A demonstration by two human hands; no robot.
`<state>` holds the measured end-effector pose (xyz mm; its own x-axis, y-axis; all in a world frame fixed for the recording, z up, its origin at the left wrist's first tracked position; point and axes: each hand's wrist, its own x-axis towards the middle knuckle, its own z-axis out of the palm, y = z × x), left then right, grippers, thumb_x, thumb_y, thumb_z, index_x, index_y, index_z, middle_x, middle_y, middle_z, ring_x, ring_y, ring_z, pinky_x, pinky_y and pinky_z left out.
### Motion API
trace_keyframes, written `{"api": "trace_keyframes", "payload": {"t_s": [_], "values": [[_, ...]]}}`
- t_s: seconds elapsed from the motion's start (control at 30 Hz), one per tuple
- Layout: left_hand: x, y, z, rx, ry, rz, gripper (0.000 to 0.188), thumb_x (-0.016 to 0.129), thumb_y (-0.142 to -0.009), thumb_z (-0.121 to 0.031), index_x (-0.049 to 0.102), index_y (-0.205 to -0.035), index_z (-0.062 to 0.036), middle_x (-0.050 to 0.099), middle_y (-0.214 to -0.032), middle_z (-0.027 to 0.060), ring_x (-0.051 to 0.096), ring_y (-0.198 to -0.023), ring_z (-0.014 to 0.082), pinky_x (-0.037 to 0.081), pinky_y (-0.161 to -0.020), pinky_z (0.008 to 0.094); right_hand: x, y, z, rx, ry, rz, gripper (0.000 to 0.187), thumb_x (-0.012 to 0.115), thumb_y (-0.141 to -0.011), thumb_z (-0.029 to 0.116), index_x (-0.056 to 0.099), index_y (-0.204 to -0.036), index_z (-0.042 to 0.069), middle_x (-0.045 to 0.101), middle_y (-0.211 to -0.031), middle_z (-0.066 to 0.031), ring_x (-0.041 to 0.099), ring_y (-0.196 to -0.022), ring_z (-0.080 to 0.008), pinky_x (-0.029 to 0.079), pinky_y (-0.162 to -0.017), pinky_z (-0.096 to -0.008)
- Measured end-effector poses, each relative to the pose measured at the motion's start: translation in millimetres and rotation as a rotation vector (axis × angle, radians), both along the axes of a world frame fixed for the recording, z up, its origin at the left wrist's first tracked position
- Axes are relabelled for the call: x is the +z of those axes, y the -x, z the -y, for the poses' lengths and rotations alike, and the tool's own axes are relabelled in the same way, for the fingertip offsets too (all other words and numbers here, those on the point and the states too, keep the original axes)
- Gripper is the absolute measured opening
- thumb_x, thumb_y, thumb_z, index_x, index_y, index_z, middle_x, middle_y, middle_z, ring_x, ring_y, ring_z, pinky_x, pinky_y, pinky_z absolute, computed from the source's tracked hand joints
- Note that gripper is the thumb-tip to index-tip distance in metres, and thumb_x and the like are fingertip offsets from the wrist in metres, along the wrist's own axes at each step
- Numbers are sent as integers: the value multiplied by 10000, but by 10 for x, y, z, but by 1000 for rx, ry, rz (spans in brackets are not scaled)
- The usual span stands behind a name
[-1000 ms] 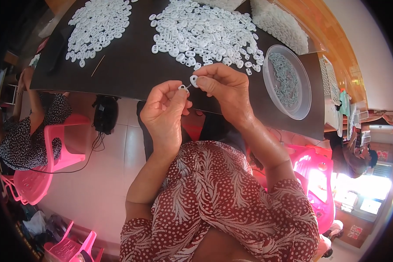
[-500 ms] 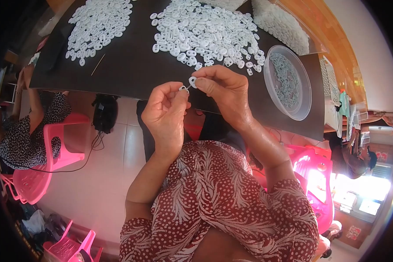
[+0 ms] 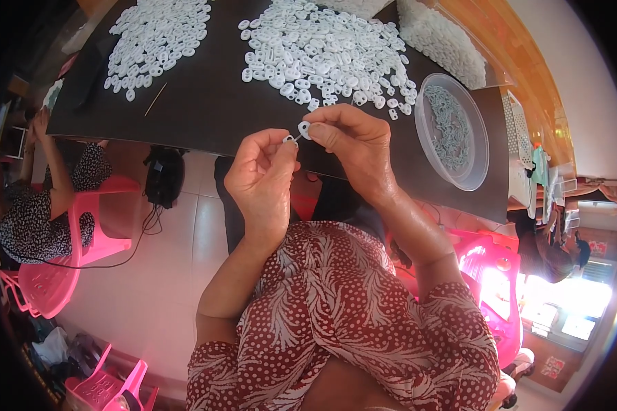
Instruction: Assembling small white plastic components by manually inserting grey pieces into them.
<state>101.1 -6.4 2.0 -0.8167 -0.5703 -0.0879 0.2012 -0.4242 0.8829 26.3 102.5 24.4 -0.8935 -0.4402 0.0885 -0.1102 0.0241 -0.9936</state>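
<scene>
Just over the near edge of the dark table, my left hand [image 3: 264, 171] pinches a small white plastic piece [image 3: 289, 140] between thumb and fingertips. Close beside it, my right hand [image 3: 353, 147] grips another white plastic piece [image 3: 304, 129] with a round hole. A short thin grey part bridges the gap between the two pieces. Beyond my hands lies a wide heap of oval white plastic pieces with holes [image 3: 322, 58]. A clear round tub [image 3: 482, 154] to the right holds many small grey-green parts [image 3: 448, 123].
A second white heap [image 3: 158, 38] and a thin stick [image 3: 155, 98] lie at left on the table [image 3: 206, 103]. A clear bag of white pieces [image 3: 442, 44] sits far right. Pink chairs [image 3: 51, 284] stand around; a person in patterned clothes [image 3: 34, 226] sits at left.
My hands keep nearly the same place, both still pinching their white pieces. The view has shifted slightly. At far left, the seated person's arm has moved a little.
</scene>
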Motion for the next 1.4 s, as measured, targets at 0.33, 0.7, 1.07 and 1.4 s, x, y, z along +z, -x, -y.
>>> {"api": "trace_keyframes", "payload": {"t_s": [0.33, 0.7, 1.07, 1.4], "values": [[-43, 2, 5, -1, 47, -21, 123, 609, -840, 0, 603, -958, 35, 629, -781, 64, 561, -609, 78, 435, -518, 183, -25, 38, -13, 5, -16, 80, 100, 637, -834, 32, 666, -920, -10, 603, -729, 20, 494, -671, -18, 402, -583, -181], [-53, 7, 7, 0, 25, -25, 115, 608, -836, -2, 604, -946, 30, 628, -772, 59, 556, -598, 74, 431, -510, 180, -18, 18, 3, 10, -9, 53, 99, 636, -833, 19, 662, -920, -20, 613, -755, 12, 515, -704, -25, 426, -626, -182], [-56, 18, -7, -11, -28, -49, 111, 612, -837, 9, 602, -945, 34, 624, -773, 57, 565, -599, 76, 441, -508, 180, -37, -38, 29, 1, -30, 14, 102, 634, -830, 10, 658, -922, -26, 637, -780, -10, 542, -732, -42, 454, -658, -203], [-73, 4, -29, -36, -1, -21, 109, 609, -848, 19, 596, -954, 38, 624, -780, 57, 575, -607, 81, 458, -522, 191, -158, -83, 29, -31, -48, -153, 114, 617, -823, -4, 659, -928, 1, 625, -807, -47, 569, -750, -92, 471, -666, -239]]}}
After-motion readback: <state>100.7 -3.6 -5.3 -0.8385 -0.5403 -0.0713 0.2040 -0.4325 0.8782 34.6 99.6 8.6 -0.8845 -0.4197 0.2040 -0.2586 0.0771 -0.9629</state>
